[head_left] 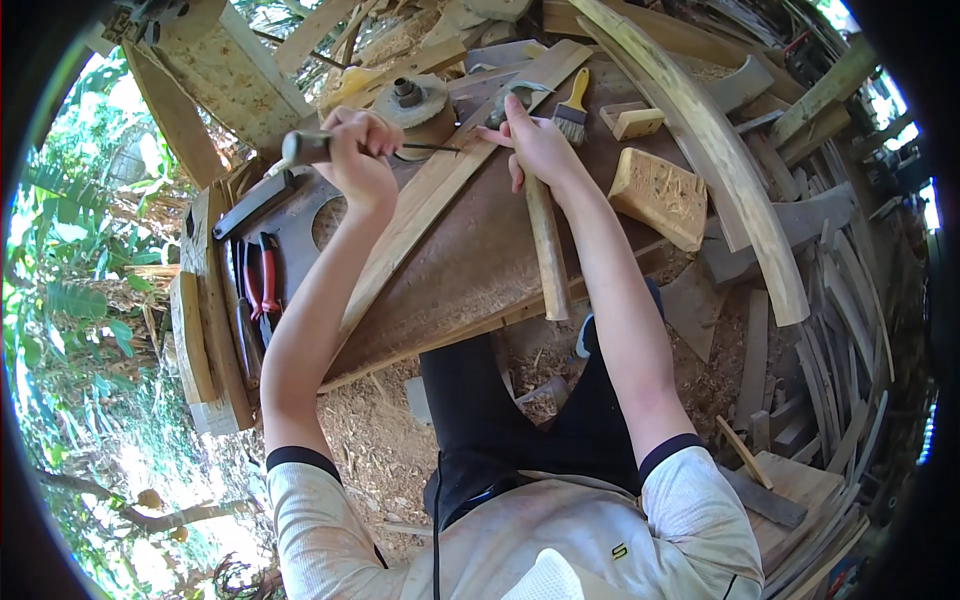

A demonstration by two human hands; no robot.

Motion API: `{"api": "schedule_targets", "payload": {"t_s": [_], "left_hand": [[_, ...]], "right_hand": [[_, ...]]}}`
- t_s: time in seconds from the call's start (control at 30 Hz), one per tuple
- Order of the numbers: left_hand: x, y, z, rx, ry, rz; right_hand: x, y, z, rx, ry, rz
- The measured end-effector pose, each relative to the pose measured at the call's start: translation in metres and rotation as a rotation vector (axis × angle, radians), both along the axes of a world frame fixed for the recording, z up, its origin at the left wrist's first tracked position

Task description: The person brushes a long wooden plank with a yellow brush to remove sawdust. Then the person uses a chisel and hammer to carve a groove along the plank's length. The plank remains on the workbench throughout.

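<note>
My left hand (365, 150) is wrapped round a hand tool with a thick, brownish round handle (305, 148). Its thin dark shaft (432, 148) points right, over a long wooden board (425, 215). Whether it is an awl or a narrow chisel I cannot make out. Across from its tip, my right hand (540, 145) hovers with thumb and fingers spread, seemingly palm up. Beneath that hand runs the wooden handle of a hammer-like tool (546, 250), its end at the bench's front edge; its head is partly hidden by my thumb.
A paintbrush (572, 112) and a wood block (658, 198) lie to the right on the brown bench (470, 270). Red-handled pliers (262, 275) lie at left. Behind stands a round piece with a bolt (410, 98). A curved timber (720, 150) and scrap wood crowd the right.
</note>
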State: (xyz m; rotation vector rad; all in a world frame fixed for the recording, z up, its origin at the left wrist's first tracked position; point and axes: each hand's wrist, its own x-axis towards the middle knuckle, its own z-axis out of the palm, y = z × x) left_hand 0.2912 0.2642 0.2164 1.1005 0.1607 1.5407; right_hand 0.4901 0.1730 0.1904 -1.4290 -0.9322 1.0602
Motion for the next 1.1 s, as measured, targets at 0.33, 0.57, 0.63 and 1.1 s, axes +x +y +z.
{"api": "schedule_targets", "payload": {"t_s": [0.33, 0.57, 0.63, 1.1], "left_hand": [[0.015, -0.064, -0.029, 1.208, 0.566, -0.103], [0.024, -0.07, -0.046, 1.46, 0.84, -0.262], [0.027, -0.071, -0.046, 1.43, 0.865, -0.305], [0.021, -0.059, -0.05, 1.265, 0.704, -0.277]], "right_hand": [[0.004, 0.001, -0.007, 0.037, 0.131, -0.004], [0.006, 0.0, -0.01, 0.071, 0.136, 0.003], [0.006, 0.0, -0.01, 0.064, 0.128, 0.002], [-0.016, -0.036, 0.006, 0.239, 0.216, 0.0]]}}
